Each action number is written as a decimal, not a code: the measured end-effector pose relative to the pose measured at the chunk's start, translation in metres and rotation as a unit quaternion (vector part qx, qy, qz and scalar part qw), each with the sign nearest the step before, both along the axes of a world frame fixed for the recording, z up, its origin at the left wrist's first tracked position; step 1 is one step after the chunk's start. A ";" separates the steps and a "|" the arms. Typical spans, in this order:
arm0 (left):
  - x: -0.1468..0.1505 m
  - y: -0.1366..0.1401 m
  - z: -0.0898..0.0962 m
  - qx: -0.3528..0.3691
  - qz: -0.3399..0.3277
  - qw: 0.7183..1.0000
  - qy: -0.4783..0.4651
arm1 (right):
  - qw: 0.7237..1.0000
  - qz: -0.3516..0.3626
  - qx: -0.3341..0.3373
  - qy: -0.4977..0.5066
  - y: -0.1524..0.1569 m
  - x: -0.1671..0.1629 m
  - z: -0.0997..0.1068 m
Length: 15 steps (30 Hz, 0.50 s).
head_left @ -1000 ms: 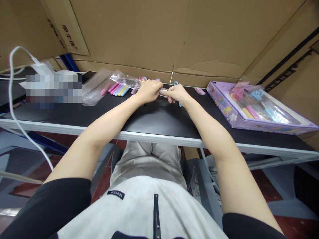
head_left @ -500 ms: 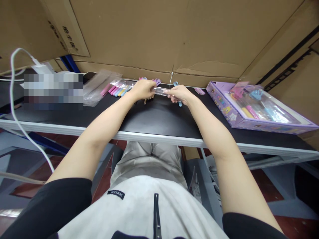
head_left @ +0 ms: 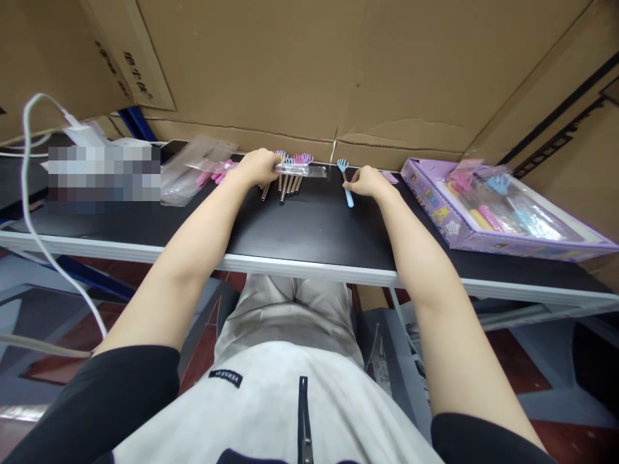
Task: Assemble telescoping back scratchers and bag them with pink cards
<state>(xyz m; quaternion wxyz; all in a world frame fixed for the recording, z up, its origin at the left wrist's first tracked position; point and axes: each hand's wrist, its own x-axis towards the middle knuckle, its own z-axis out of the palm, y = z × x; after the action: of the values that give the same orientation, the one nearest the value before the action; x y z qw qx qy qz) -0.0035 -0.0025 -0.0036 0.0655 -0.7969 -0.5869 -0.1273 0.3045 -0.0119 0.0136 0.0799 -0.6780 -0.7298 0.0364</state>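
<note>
My left hand [head_left: 261,167] is closed on one end of a clear plastic bag [head_left: 305,170], which stretches flat to the right. Behind and under the bag lie several back scratchers [head_left: 290,183] with pink, purple, blue and yellow claw heads and bronze rods. My right hand [head_left: 371,181] pinches a blue back scratcher [head_left: 349,197] near the top of its handle; its claw points to the back of the table. Left of my left hand, pink handles [head_left: 217,174] are partly covered by my arm and by plastic.
Clear plastic bags [head_left: 186,171] lie at the left, beside a blurred patch and a white cable [head_left: 29,193]. A purple display box [head_left: 449,225] holding packed back scratchers stands at the right. Behind my right hand is a small pink card [head_left: 389,177]. Cardboard [head_left: 300,77] walls the back.
My right hand has let go of the plastic bag and moved right, onto the blue back scratcher. My left hand has shifted left with the bag, uncovering the bronze rods.
</note>
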 end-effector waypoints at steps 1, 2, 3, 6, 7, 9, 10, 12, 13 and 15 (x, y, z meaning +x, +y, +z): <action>-0.001 -0.001 0.001 0.000 0.002 1.000 0.000 | 1.000 0.004 -0.010 -0.008 0.000 0.000 0.000; -0.001 -0.001 0.001 0.001 0.003 1.000 0.000 | 1.000 0.007 -0.015 -0.013 0.000 0.001 0.001; -0.001 -0.002 0.002 0.001 0.004 1.000 0.002 | 1.000 0.010 -0.019 -0.017 0.000 0.001 0.002; 0.000 -0.003 0.002 0.004 0.008 1.000 0.008 | 0.999 0.012 -0.024 -0.029 0.000 0.001 0.004; 0.000 -0.002 0.002 0.004 0.009 1.000 0.006 | 0.999 0.008 -0.026 -0.036 0.000 0.002 0.005; 0.000 -0.002 0.002 0.002 0.006 1.000 -0.002 | 0.998 0.001 -0.030 -0.054 0.000 0.003 0.006; 0.000 -0.002 0.002 0.001 0.004 1.000 -0.007 | 0.997 -0.003 -0.033 -0.063 0.001 0.004 0.007; 0.000 -0.003 0.002 0.000 0.005 1.000 -0.006 | 0.996 -0.007 -0.037 -0.077 0.001 0.007 0.007; 0.000 -0.004 0.002 0.000 0.009 1.000 -0.002 | 0.996 -0.010 -0.038 -0.082 0.002 0.009 0.007; 0.001 -0.005 0.003 0.000 0.019 1.000 0.011 | 0.995 -0.019 -0.040 -0.090 0.003 0.012 0.006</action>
<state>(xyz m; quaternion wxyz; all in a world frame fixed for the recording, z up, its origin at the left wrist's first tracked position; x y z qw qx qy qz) -0.0026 -0.0075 -0.0004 0.0743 -0.7872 -0.6009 -0.1169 0.3163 -0.0084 0.0199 -0.0127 -0.6951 -0.7188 0.0031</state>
